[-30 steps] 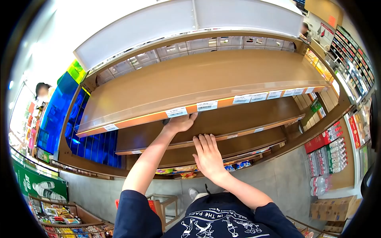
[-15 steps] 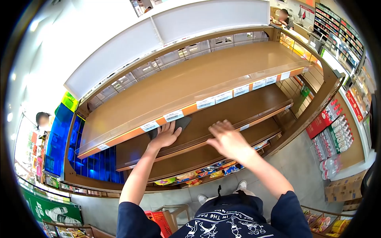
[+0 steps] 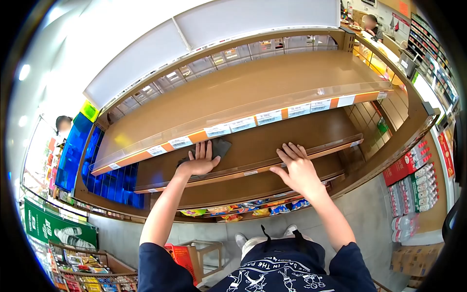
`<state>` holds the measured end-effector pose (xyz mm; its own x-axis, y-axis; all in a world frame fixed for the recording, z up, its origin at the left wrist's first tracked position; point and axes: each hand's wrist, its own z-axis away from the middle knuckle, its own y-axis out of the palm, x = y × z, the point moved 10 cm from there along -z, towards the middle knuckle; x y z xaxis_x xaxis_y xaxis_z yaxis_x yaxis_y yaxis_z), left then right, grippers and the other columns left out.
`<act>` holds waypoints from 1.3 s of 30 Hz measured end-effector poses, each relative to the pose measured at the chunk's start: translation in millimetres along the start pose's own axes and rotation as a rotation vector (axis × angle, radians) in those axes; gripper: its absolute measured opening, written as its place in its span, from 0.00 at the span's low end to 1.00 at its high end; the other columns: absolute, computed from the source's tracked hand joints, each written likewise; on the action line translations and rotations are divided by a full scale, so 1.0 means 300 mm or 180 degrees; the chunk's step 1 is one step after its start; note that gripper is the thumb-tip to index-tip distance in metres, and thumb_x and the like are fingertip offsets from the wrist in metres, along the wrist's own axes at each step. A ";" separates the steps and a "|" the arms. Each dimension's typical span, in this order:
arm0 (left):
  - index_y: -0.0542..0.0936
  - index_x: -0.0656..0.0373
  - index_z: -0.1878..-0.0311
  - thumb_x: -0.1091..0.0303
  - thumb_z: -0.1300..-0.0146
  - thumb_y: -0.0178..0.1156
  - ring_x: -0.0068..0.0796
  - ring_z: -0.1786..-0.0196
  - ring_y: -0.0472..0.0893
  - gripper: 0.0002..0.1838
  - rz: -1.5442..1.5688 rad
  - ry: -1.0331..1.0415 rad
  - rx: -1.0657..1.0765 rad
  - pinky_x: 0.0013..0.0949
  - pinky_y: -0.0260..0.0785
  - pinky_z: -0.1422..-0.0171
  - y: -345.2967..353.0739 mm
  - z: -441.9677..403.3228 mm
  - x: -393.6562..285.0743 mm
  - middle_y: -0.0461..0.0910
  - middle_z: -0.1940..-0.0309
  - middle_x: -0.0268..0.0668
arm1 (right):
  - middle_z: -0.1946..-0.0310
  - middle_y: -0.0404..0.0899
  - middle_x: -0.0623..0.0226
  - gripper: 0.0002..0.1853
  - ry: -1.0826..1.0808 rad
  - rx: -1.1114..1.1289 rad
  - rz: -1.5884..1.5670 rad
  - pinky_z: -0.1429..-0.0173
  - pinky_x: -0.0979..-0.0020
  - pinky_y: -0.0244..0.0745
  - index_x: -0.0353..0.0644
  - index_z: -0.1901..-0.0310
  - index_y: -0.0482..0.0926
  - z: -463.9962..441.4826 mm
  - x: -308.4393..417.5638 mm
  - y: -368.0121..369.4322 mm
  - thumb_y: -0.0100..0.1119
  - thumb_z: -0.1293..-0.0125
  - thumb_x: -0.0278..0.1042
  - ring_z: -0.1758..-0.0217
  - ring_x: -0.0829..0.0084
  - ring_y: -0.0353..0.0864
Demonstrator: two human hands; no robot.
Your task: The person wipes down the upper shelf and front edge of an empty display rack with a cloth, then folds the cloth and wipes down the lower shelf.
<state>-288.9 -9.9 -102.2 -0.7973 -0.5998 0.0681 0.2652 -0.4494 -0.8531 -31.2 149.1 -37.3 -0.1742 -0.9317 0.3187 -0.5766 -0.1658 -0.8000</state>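
My left hand lies with its fingers spread on a dark grey cloth, pressing it against the brown middle shelf. Part of the cloth is hidden under the palm. Further right, my right hand is at the front lip of that same shelf. Its fingers are stretched out and thumb apart, with nothing in them; whether the fingertips touch the surface I cannot tell. Just above both hands runs the front edge of the upper shelf, with a clear guard and a row of price labels.
Snack bags fill the lowest level. A red crate and a stool stand by my left side. Bottle packs and a cardboard box are at right. One person is behind the counter, another far left.
My right hand, blurred earlier, now shows sharply and sits slightly further right along the shelf lip. My left hand stays on the cloth with its fingers more spread. The view has shifted a little.
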 end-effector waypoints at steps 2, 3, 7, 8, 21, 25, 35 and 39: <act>0.49 0.65 0.18 0.37 0.22 0.23 0.59 0.16 0.45 0.44 -0.2216 -0.0031 0.0284 0.62 0.36 0.16 0.013 0.009 -0.034 0.47 0.19 0.60 | 0.42 0.80 0.43 0.31 0.0002 0.0003 -0.0060 0.24 0.51 0.62 0.28 0.45 0.81 0.007 0.013 -0.012 0.65 0.33 0.53 0.32 0.47 0.75; 0.49 0.65 0.18 0.37 0.22 0.23 0.59 0.16 0.45 0.44 -0.2197 -0.0044 0.0323 0.62 0.36 0.16 0.022 0.022 -0.057 0.47 0.19 0.60 | 0.42 0.80 0.43 0.31 -0.0009 0.0036 -0.0088 0.24 0.51 0.62 0.28 0.45 0.81 0.016 0.020 -0.005 0.65 0.33 0.53 0.32 0.47 0.75; 0.55 0.66 0.19 0.37 0.22 0.23 0.61 0.18 0.51 0.44 0.0028 0.0149 -0.0189 0.63 0.38 0.16 -0.035 0.054 -0.195 0.54 0.21 0.61 | 0.40 0.79 0.42 0.32 0.0000 -0.0067 -0.0086 0.24 0.51 0.61 0.27 0.43 0.80 0.038 0.023 -0.010 0.63 0.32 0.54 0.30 0.47 0.72; 0.54 0.65 0.19 0.37 0.22 0.23 0.60 0.17 0.50 0.44 0.0218 0.0207 -0.0173 0.63 0.37 0.16 -0.040 0.048 -0.225 0.52 0.21 0.61 | 0.40 0.79 0.42 0.32 0.0020 -0.0058 -0.0092 0.23 0.51 0.61 0.27 0.43 0.80 0.036 0.023 -0.012 0.63 0.32 0.54 0.30 0.47 0.72; 0.49 0.58 0.17 0.38 0.22 0.28 0.51 0.14 0.41 0.41 0.1847 0.0117 -0.0113 0.57 0.31 0.14 -0.113 -0.239 -0.395 0.44 0.17 0.54 | 0.41 0.79 0.44 0.29 0.0073 -0.0125 -0.0312 0.23 0.52 0.59 0.28 0.43 0.80 0.043 0.010 -0.006 0.63 0.31 0.50 0.29 0.50 0.71; 0.45 0.56 0.16 0.40 0.21 0.28 0.49 0.14 0.34 0.40 0.1444 0.0229 -0.0233 0.56 0.26 0.14 -0.175 -0.233 -0.421 0.37 0.15 0.48 | 0.41 0.79 0.45 0.29 0.0026 -0.0063 -0.0314 0.22 0.54 0.60 0.28 0.43 0.79 0.038 0.011 -0.008 0.63 0.31 0.49 0.29 0.51 0.71; 0.36 0.48 0.15 0.40 0.20 0.24 0.41 0.14 0.25 0.38 0.0956 0.0502 -0.0432 0.52 0.18 0.14 -0.138 -0.138 -0.456 0.26 0.15 0.44 | 0.41 0.80 0.43 0.27 -0.0081 -0.0091 -0.0498 0.23 0.54 0.63 0.25 0.42 0.78 0.044 0.000 -0.022 0.65 0.32 0.44 0.31 0.48 0.73; 0.41 0.48 0.15 0.42 0.19 0.25 0.42 0.14 0.27 0.36 0.0930 0.0783 -0.0335 0.51 0.20 0.14 -0.094 -0.027 -0.524 0.30 0.15 0.46 | 0.41 0.80 0.44 0.28 -0.0060 -0.0144 -0.0460 0.22 0.54 0.60 0.26 0.42 0.78 0.047 0.002 -0.016 0.66 0.33 0.44 0.30 0.50 0.72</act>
<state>-175.5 102.5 -93.0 -0.8059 -0.5102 -0.3003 0.4532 -0.2053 -0.8674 -17.2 145.0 -40.3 -0.0718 -0.9052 0.4189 -0.6300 -0.2844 -0.7227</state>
